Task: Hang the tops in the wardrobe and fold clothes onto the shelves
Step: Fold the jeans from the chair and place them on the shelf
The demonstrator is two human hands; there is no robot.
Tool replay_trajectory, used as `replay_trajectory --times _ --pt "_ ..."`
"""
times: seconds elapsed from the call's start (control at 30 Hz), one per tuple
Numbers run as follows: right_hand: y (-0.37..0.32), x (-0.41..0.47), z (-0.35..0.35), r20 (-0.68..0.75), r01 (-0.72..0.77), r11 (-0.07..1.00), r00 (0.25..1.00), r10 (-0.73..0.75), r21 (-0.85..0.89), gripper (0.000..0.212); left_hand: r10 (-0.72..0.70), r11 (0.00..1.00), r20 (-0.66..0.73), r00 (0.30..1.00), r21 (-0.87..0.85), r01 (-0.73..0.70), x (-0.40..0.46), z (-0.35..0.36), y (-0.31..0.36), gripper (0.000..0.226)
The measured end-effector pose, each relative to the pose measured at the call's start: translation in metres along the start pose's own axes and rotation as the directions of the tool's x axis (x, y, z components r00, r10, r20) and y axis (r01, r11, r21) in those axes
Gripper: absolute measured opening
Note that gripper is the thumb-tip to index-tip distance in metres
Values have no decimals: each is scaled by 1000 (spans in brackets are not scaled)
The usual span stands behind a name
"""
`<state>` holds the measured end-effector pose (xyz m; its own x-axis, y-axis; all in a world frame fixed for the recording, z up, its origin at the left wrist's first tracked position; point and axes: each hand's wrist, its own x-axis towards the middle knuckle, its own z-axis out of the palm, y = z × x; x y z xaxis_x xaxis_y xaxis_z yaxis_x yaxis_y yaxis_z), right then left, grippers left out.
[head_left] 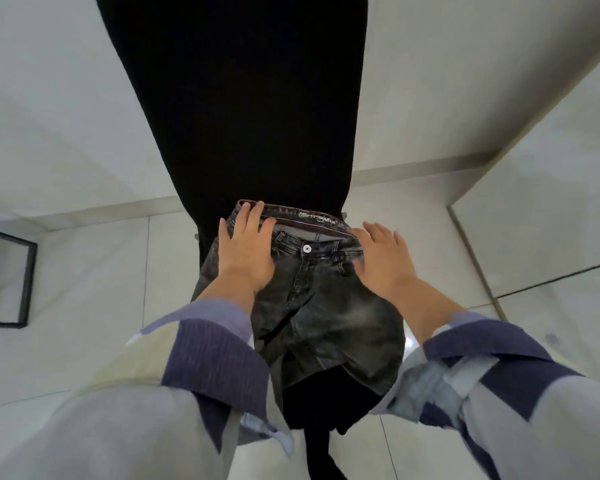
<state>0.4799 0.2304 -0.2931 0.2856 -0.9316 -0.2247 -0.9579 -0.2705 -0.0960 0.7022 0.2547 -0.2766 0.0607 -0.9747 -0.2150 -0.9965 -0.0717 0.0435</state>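
Observation:
A pair of washed dark grey jeans [319,306] lies in front of me, waistband away from me, its white button showing. My left hand [245,251] rests flat on the left side of the waistband with fingers straight. My right hand [383,259] lies flat on the right hip of the jeans, fingers spread. A long black garment [236,98] stretches away above the jeans, and black cloth [323,410] shows below them.
Pale tiled floor [94,271] surrounds the clothes. A black-framed panel [25,278] stands at the left edge. A white wall or wardrobe side with a dark trim [475,265] rises at the right.

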Motion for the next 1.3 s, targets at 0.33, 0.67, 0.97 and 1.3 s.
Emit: replay_trajectory --times 0.33,0.67,0.97,1.3 --pt "26 124 100 184 -28 998 983 18 53 97 46 939 -14 999 341 -39 103 86 -12 102" --pt "46 140 99 242 119 979 967 -76 -166 67 81 914 -5 997 398 -73 109 74 -22 34" --pt "29 64 25 162 107 981 984 -80 -165 45 38 927 21 999 372 -43 47 7 -21 17" --pt "-18 -93 -89 8 18 999 1000 -18 -37 28 33 968 -122 992 251 -1 -115 -91 -9 17"
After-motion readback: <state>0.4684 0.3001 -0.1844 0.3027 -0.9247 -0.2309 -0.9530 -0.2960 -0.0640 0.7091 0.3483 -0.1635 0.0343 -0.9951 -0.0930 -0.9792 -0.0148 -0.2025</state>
